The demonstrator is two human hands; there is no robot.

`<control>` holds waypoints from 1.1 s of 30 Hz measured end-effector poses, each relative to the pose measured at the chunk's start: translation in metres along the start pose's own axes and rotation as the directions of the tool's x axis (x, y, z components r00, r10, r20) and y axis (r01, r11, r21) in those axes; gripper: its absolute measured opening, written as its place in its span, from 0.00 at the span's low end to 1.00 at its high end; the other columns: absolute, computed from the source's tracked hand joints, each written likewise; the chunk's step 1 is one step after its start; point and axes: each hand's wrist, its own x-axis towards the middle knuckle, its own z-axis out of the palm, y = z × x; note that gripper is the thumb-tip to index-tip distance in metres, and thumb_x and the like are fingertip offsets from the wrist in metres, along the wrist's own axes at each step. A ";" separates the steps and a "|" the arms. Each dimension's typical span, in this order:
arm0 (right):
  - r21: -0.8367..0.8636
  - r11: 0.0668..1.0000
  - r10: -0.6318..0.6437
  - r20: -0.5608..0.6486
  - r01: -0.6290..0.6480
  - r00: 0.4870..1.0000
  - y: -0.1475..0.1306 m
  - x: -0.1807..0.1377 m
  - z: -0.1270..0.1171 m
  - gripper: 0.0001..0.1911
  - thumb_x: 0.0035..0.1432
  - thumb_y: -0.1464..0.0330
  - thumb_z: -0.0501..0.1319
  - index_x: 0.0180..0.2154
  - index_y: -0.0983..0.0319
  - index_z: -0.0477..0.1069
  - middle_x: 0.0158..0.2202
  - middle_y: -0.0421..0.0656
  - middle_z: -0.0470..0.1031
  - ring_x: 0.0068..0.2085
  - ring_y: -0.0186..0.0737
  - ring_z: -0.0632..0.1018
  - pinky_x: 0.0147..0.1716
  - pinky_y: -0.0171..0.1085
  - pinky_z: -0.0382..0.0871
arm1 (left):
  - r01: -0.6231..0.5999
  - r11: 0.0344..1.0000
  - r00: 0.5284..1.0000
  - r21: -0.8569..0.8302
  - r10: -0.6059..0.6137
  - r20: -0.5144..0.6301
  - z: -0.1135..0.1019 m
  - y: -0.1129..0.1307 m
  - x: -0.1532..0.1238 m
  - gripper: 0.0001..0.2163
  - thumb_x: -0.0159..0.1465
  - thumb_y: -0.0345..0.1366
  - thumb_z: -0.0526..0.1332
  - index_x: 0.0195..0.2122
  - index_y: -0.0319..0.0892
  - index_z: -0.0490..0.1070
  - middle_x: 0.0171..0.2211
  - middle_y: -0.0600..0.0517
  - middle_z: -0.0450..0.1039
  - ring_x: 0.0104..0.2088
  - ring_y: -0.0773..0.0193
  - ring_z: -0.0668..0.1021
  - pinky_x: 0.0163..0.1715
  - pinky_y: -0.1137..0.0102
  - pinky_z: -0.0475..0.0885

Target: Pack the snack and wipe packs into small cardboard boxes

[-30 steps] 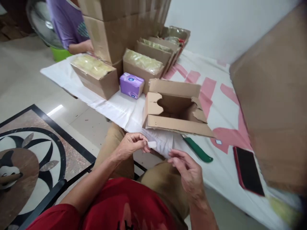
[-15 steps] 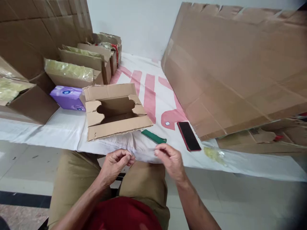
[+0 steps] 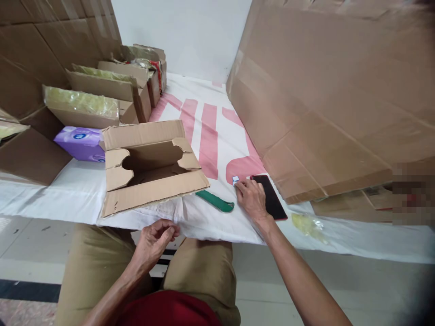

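My right hand (image 3: 252, 199) reaches over the table, its fingers pinched at a small white square with a blue edge. Another such small square (image 3: 235, 179) lies on the cloth just beyond the fingertips. Beside that hand rests a dark phone with a red edge (image 3: 272, 199). My left hand (image 3: 158, 237) is closed at the table's front edge, above my lap; whatever its fingertips may hold is too small to make out. Between the hands lies a green plastic tool with a ribbed edge (image 3: 215, 202). An open cardboard box (image 3: 156, 188) stands left of it, flaps spread.
Left of the box is a purple pack (image 3: 79, 142). Several cardboard boxes with clear-wrapped yellowish contents (image 3: 84, 102) line the left side. A large cardboard sheet (image 3: 326, 99) leans on the right. Crumpled yellowish plastic (image 3: 307, 226) lies near the front edge.
My right hand has moved forward and right, from above the table's edge to the small squares by the phone. Two squares show there now instead of one. My left hand stays closed near the edge.
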 end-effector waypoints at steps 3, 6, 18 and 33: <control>-0.009 1.000 -0.026 0.058 0.026 0.998 0.004 -0.007 0.000 0.13 0.65 0.73 0.58 0.43 0.59 0.82 0.42 0.49 0.83 0.43 0.48 0.75 0.42 0.44 0.58 | 0.016 1.000 1.000 -0.024 -0.015 0.009 -0.001 0.000 0.001 0.17 0.58 0.50 0.70 0.33 0.39 0.81 0.31 0.45 0.84 0.31 0.59 0.83 0.30 0.68 0.80; -0.009 0.999 -0.031 0.103 0.032 0.994 0.008 -0.007 -0.001 0.15 0.67 0.72 0.56 0.46 0.59 0.82 0.45 0.49 0.84 0.45 0.49 0.79 0.44 0.44 0.62 | 0.024 0.998 1.000 -0.059 -0.023 0.020 0.001 0.002 0.003 0.17 0.56 0.50 0.71 0.32 0.38 0.81 0.31 0.45 0.83 0.30 0.59 0.83 0.29 0.69 0.80; 0.223 0.975 0.024 -0.149 0.009 0.989 0.004 0.007 -0.026 0.16 0.68 0.59 0.55 0.43 0.56 0.80 0.47 0.50 0.85 0.47 0.56 0.85 0.45 0.49 0.77 | -0.121 0.991 0.979 -0.062 0.108 -0.173 -0.053 0.022 -0.020 0.17 0.58 0.50 0.70 0.32 0.39 0.80 0.30 0.45 0.83 0.31 0.60 0.82 0.31 0.68 0.77; 0.796 0.591 0.099 0.083 -0.126 0.992 -0.143 0.050 -0.009 0.33 0.55 0.48 0.68 0.57 0.57 0.73 0.52 0.51 0.81 0.51 0.57 0.82 0.45 0.49 0.79 | -0.458 0.881 0.750 0.118 0.454 -0.481 -0.070 0.063 0.028 0.32 0.60 0.46 0.69 0.64 0.43 0.69 0.65 0.41 0.71 0.65 0.45 0.72 0.65 0.56 0.67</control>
